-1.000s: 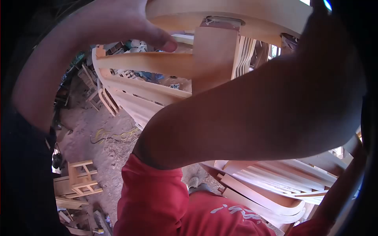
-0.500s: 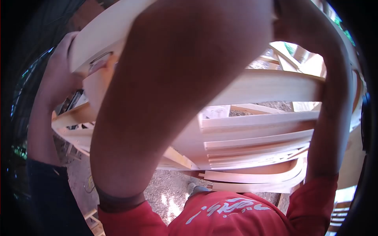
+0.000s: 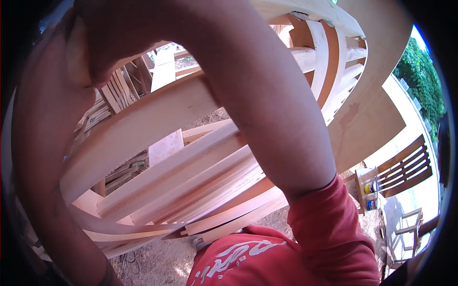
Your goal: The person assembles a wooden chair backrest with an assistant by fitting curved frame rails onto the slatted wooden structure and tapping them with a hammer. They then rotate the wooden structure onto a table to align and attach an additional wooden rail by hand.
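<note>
A large, pale frame of curved wooden slats (image 3: 138,126) spreads out in front of and beneath my arms. At the upper left my right hand (image 3: 119,40) is bent inward with its fingers curled, a fingertip showing beside a pale patch I cannot make out. Close by, at the left edge, is my left hand (image 3: 52,62); its fingers are dark and largely hidden. My right forearm crosses over the slats and covers part of them. More upright curved slats (image 3: 319,62) with a rounded end stand at the upper right.
A broad brown panel (image 3: 367,128) lies to the right. Beyond it are a dark slatted chair back (image 3: 405,167) and small paint cans (image 3: 371,187). Stacked wood strips (image 3: 117,90) stand at the left, and sawdust-strewn ground (image 3: 167,262) shows below.
My view has turned to the right, and my hands now appear at the upper left instead of the upper right. The other person's hand and dark sleeve have left the view.
</note>
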A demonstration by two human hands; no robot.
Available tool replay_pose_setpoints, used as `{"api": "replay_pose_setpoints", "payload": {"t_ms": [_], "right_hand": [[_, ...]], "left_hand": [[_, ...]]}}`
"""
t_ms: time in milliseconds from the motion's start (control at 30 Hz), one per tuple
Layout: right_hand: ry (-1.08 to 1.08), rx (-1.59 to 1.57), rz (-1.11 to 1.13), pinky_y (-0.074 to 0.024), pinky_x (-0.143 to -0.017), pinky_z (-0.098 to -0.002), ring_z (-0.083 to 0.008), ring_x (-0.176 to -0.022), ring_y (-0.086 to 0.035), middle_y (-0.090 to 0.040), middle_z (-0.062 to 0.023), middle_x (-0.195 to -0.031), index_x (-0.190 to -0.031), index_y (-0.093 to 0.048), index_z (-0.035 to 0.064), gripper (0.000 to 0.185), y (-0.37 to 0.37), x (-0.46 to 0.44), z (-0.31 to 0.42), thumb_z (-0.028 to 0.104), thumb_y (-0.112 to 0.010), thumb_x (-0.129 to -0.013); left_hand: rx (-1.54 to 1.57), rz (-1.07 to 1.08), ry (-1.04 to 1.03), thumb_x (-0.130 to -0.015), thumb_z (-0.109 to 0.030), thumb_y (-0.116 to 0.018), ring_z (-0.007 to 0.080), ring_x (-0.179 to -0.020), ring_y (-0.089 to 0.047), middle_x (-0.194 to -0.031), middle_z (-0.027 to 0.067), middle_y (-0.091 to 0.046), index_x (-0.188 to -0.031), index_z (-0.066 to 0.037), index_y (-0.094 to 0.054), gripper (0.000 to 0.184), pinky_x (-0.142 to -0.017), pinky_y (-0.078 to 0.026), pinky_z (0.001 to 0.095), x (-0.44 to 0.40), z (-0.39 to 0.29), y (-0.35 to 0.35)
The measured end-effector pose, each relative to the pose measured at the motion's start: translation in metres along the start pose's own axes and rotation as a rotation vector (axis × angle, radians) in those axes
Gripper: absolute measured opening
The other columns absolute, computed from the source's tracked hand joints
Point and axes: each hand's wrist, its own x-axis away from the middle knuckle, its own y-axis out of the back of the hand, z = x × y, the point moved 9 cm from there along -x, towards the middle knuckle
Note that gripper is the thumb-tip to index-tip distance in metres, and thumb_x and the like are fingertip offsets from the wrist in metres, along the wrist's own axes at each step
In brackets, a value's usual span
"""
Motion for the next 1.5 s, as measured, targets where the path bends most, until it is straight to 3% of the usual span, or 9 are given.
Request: {"api": "replay_pose_setpoints", "payload": {"t_ms": [133,500,700,1100,1133,1200,1233,1400,1500], "right_hand": [[0.104,0.048,0.001,-0.0368,-0.044,-0.0176,-0.0040,-0.057,-0.043,-0.045,0.0018,-0.076,-0.112,-0.049,0.0014,0.057,-0.009,0.004,0.014,0.044,-0.066,-0.078],[0.878,-0.258,0.243,-0.0318,-0.070,-0.0251,-0.0132,-0.088,-0.038,-0.042,-0.0036,-0.103,-0.124,-0.043,0.0031,0.069,-0.353,0.063,0.149,0.030,-0.072,-0.067],[1.059,-0.447,0.278,-0.0291,-0.084,-0.0293,-0.0182,-0.105,-0.036,-0.040,-0.0066,-0.118,-0.130,-0.040,0.0041,0.080,-0.425,0.095,0.206,0.022,-0.075,-0.061],[0.546,-0.467,0.171,-0.0237,-0.113,-0.0375,-0.0282,-0.138,-0.030,-0.037,-0.0125,-0.147,-0.144,-0.034,0.0060,0.106,-0.325,-0.158,-0.104,0.007,-0.081,-0.049],[0.680,-0.236,0.258,-0.0246,-0.113,-0.0375,-0.0305,-0.137,-0.032,-0.038,-0.0137,-0.146,-0.142,-0.036,0.0055,0.103,-0.324,-0.163,-0.109,0.004,-0.080,-0.049],[0.906,-0.083,0.645,-0.0237,-0.113,-0.0477,-0.0280,-0.139,-0.023,-0.029,-0.0172,-0.149,-0.147,-0.023,0.0050,0.098,-0.345,-0.159,-0.130,0.031,-0.080,-0.071],[0.809,-0.158,0.809,-0.0101,-0.116,-0.0475,-0.0301,-0.142,-0.015,-0.023,-0.0148,-0.152,-0.148,-0.020,0.0053,0.113,-0.360,-0.172,-0.159,0.022,-0.086,-0.058],[0.850,-0.042,0.622,-0.0206,-0.113,-0.0439,-0.0302,-0.137,-0.026,-0.032,-0.0154,-0.146,-0.144,-0.026,0.0039,0.107,-0.383,-0.184,-0.178,0.011,-0.084,-0.055],[0.834,-0.125,0.522,-0.0251,-0.111,-0.0413,-0.0296,-0.134,-0.033,-0.037,-0.0160,-0.143,-0.141,-0.032,0.0029,0.101,-0.389,-0.190,-0.186,0.007,-0.082,-0.054]], "left_hand": [[0.042,-0.015,-0.006,-0.084,-0.014,-0.061,0.0239,-0.117,-0.051,-0.122,0.0160,-0.055,-0.130,0.002,-0.044,0.052,-0.102,-0.036,0.0356,-0.012,-0.019,-0.006],[0.152,-0.015,0.051,-0.080,-0.007,-0.065,0.0233,-0.115,-0.052,-0.122,0.0144,-0.054,-0.131,0.000,-0.044,0.056,-0.100,-0.039,0.0345,-0.017,-0.033,-0.014],[-0.087,-0.140,0.030,-0.067,-0.003,-0.073,0.0303,-0.109,-0.058,-0.119,0.0176,-0.058,-0.128,-0.006,-0.051,0.065,-0.093,-0.044,0.0427,-0.016,-0.039,-0.008],[-0.342,-0.013,0.081,-0.060,-0.004,-0.070,0.0326,-0.125,-0.046,-0.130,0.0180,-0.052,-0.139,-0.006,-0.041,0.084,-0.106,-0.028,0.0430,-0.023,-0.061,0.004],[-0.324,-0.019,0.081,-0.057,-0.008,-0.071,0.0318,-0.124,-0.046,-0.130,0.0183,-0.052,-0.138,-0.004,-0.042,0.086,-0.105,-0.027,0.0425,-0.022,-0.063,0.005],[-0.321,-0.070,0.004,-0.055,-0.010,-0.072,0.0315,-0.122,-0.047,-0.130,0.0185,-0.052,-0.136,-0.003,-0.044,0.086,-0.103,-0.029,0.0424,-0.020,-0.070,0.009],[-0.273,0.069,0.165,-0.076,-0.036,-0.069,0.0371,-0.134,-0.034,-0.140,0.0320,-0.036,-0.140,0.007,-0.032,0.085,-0.112,-0.023,0.0452,-0.022,-0.057,0.006],[-0.430,-0.112,0.046,-0.054,-0.013,-0.077,0.0327,-0.115,-0.052,-0.121,0.0203,-0.056,-0.131,0.001,-0.047,0.083,-0.096,-0.034,0.0445,-0.015,-0.060,0.005],[-0.406,-0.079,0.039,-0.054,-0.014,-0.078,0.0332,-0.116,-0.052,-0.121,0.0212,-0.055,-0.130,0.001,-0.048,0.083,-0.096,-0.034,0.0448,-0.020,-0.062,0.003]]}}
